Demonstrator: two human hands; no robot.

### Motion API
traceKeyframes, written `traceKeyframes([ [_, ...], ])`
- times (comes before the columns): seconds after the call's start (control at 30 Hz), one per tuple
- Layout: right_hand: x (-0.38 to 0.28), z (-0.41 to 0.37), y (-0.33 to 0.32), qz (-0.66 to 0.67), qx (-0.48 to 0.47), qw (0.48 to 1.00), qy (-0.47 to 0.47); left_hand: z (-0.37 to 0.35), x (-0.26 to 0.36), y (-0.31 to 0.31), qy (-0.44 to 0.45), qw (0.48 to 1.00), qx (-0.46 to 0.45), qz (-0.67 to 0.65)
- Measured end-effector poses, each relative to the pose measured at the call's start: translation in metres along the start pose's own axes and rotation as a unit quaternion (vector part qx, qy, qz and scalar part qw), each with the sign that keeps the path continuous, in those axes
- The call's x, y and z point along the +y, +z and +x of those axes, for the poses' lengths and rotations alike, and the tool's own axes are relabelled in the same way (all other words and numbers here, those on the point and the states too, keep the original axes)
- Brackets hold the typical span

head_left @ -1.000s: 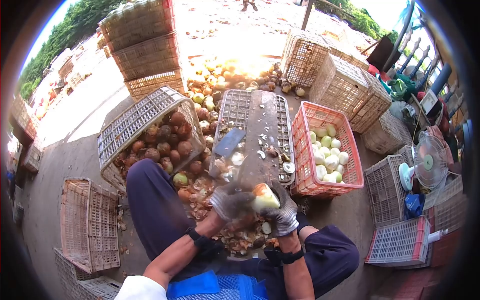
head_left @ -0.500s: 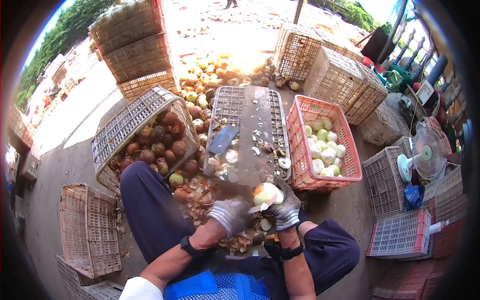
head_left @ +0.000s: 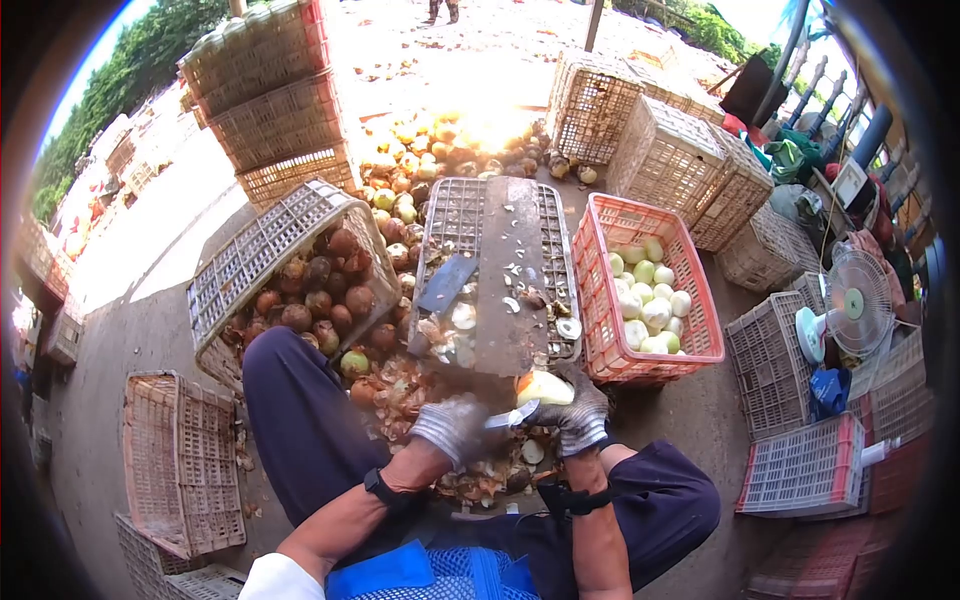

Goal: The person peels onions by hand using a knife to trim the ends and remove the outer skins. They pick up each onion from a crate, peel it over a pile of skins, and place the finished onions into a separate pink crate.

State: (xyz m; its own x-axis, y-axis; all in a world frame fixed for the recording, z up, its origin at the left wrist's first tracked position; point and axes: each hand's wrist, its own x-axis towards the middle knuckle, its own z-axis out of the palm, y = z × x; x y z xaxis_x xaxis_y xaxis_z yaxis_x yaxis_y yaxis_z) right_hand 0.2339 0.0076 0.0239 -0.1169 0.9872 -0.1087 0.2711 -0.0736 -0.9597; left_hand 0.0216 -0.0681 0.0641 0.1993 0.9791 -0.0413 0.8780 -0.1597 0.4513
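My left hand (head_left: 450, 428), in a grey-and-white glove, is closed on a small knife (head_left: 513, 416); the handle is inside the fist and the hand is somewhat blurred. The blade points right, by the underside of a partly peeled onion (head_left: 546, 388). Gripping that onion is my gloved right hand (head_left: 582, 408), with white flesh showing and some brown skin at the onion's left end. Both hands are over a heap of onion skins (head_left: 400, 385) between my legs. Ahead of them lies a board (head_left: 510, 280) across an upturned crate, with scraps and a dark flat blade (head_left: 447, 283) beside it.
A red crate (head_left: 590, 290) of peeled onions stands right of the board. On the left, a tilted crate (head_left: 255, 250) spills unpeeled onions (head_left: 320, 290). Stacked crates (head_left: 275, 130) rise behind it. More crates and a fan (head_left: 858, 305) are at the right.
The onion has turned in my right hand and shows less brown skin. The knife blade has moved slightly and points more to the upper right.
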Motion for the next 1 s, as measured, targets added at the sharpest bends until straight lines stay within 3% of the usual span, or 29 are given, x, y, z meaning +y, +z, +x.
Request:
traceKeyframes([
  [0.3,-0.017,-0.018,0.015,0.142,-0.001,0.990,0.008,0.018,-0.006,0.021,-0.052,0.997,0.025,-0.045],
  [0.4,-0.014,-0.016,0.012,0.183,-0.009,0.983,0.008,0.017,-0.012,0.035,-0.032,0.995,0.050,-0.086],
  [0.5,0.003,-0.013,0.017,0.202,0.005,0.979,-0.009,0.015,-0.026,0.055,-0.010,0.978,0.031,-0.208],
  [0.57,-0.002,-0.014,0.020,0.227,0.006,0.974,-0.005,0.013,-0.033,0.058,0.112,0.957,0.019,-0.266],
  [0.63,0.001,-0.012,0.018,0.218,-0.004,0.976,-0.004,0.011,-0.037,0.064,0.161,0.927,0.012,-0.340],
  [0.67,0.002,-0.011,0.018,0.213,-0.009,0.977,-0.003,0.009,-0.041,0.073,0.149,0.911,0.011,-0.385],
  [0.77,-0.015,-0.019,0.017,0.365,-0.046,0.929,0.044,0.012,-0.063,0.087,0.088,0.909,0.025,-0.406],
  [0.87,0.002,-0.010,0.008,0.238,-0.044,0.970,-0.037,0.006,-0.048,0.042,-0.035,0.788,0.012,-0.614],
  [0.93,0.005,-0.006,0.007,0.172,-0.035,0.984,-0.022,0.006,-0.039,0.021,-0.118,0.683,-0.002,-0.721],
  [0.97,0.002,-0.005,0.008,0.137,-0.032,0.990,-0.009,0.001,-0.029,0.004,0.019,0.744,0.030,-0.667],
  [1.0,0.001,-0.004,0.008,0.100,-0.029,0.995,0.005,0.006,-0.028,0.002,0.054,0.821,0.096,-0.560],
])
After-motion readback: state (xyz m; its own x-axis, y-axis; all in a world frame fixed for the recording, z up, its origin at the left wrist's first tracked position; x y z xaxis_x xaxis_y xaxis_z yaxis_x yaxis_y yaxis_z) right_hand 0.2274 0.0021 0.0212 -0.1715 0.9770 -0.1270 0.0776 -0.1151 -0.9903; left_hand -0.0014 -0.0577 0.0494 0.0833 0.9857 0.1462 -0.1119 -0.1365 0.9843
